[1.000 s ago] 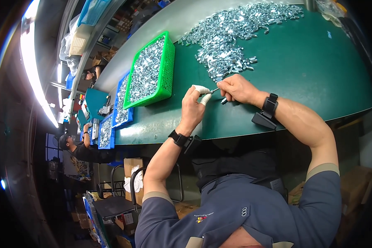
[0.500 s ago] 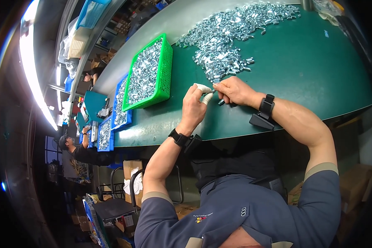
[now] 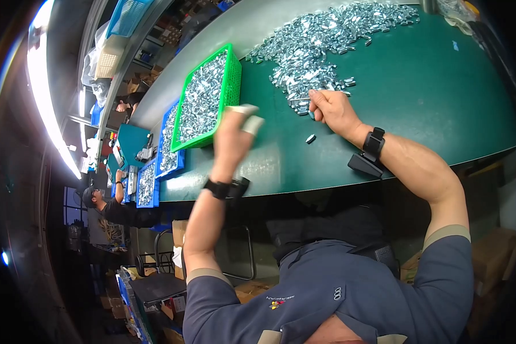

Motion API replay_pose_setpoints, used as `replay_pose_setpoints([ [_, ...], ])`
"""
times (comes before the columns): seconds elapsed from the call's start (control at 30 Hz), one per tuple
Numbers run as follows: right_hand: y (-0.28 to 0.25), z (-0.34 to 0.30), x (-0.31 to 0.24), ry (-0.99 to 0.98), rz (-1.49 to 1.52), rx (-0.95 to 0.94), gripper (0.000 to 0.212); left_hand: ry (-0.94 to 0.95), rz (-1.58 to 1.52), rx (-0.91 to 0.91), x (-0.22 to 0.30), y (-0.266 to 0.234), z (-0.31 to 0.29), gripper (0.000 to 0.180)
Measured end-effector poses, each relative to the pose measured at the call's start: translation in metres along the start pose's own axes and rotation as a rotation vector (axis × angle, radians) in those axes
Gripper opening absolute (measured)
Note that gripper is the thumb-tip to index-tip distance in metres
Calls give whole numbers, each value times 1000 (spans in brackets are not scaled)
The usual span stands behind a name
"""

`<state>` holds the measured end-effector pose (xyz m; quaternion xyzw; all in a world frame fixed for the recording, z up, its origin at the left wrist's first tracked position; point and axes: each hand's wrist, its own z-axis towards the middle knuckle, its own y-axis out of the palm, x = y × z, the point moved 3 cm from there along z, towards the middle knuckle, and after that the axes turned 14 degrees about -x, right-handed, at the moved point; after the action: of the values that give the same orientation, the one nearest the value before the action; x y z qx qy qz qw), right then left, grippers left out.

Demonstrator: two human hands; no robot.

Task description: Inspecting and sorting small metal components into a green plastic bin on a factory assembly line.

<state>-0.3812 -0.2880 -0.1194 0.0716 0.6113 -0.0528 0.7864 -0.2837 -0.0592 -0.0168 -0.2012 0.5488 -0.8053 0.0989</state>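
My left hand, smeared by motion, is beside the near right corner of a green mesh basket heaped with small shiny metal parts. White coverings wrap some of its fingertips; whether it holds anything does not show. My right hand is closed in a pinch at the near end of a large pile of the same metal parts. From its fingers a thin metal rod points left. One loose metal part lies alone on the green tabletop, nearer to me than the pile.
Left of the basket stand blue trays full of metal parts. Beyond them a co-worker sits at the bench, and another person is farther back. A black chair stands below left. Clear plastic wrap lies at the far right.
My hands were together over the table; the left has swung left to the basket, while the right has moved slightly away toward the pile. The loose part now lies free of my right hand.
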Motion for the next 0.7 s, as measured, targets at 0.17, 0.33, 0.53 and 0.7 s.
replay_pose_setpoints([
  [0.17,0,-1,1,21,-22,-42,50,33,-4,-368,68,74,-8,31],
  [0.33,3,-2,1,17,-36,-76,49,21,-49,-361,44,89,-4,28],
  [0.53,9,-2,-2,36,-49,-187,48,-495,-931,-115,-10,78,0,24],
  [0.7,14,-5,-3,76,-39,-273,45,-536,-1200,-9,-11,80,-6,23],
])
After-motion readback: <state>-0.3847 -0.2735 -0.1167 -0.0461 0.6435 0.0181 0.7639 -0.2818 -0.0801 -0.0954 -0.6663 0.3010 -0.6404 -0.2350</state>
